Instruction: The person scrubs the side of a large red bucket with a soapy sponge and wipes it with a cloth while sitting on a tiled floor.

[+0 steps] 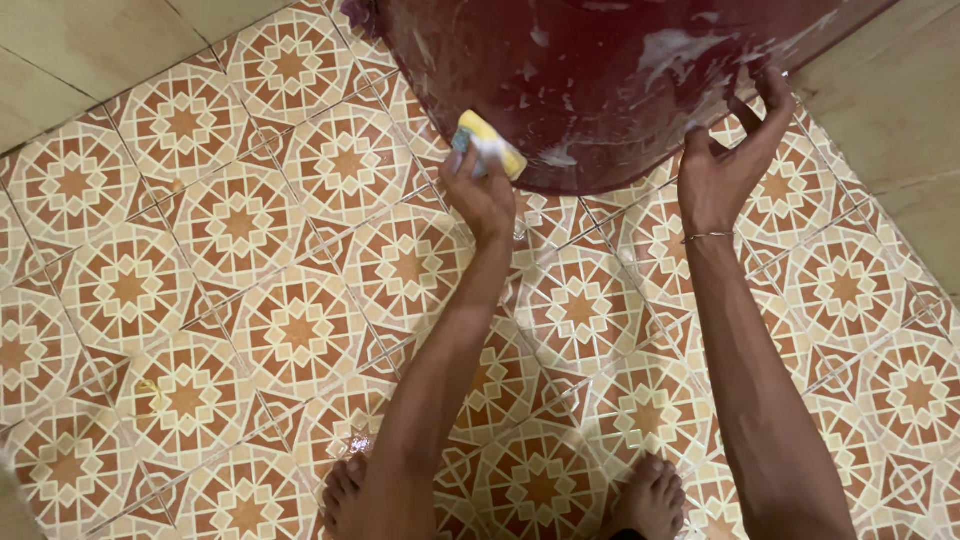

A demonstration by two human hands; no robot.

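A large dark red plastic tub [590,80] streaked with white soap foam stands tilted at the top of the view. My left hand [482,195] grips a yellow sponge [490,147] and presses it against the tub's lower curved side. My right hand [730,160], with a thin bracelet at the wrist, has its fingers spread and its fingertips touching the tub's right edge.
The floor [240,290] is wet patterned tile in orange, brown and cream. Plain beige tiles [70,50] border it at the upper left and right. My two bare feet [650,495] stand at the bottom edge.
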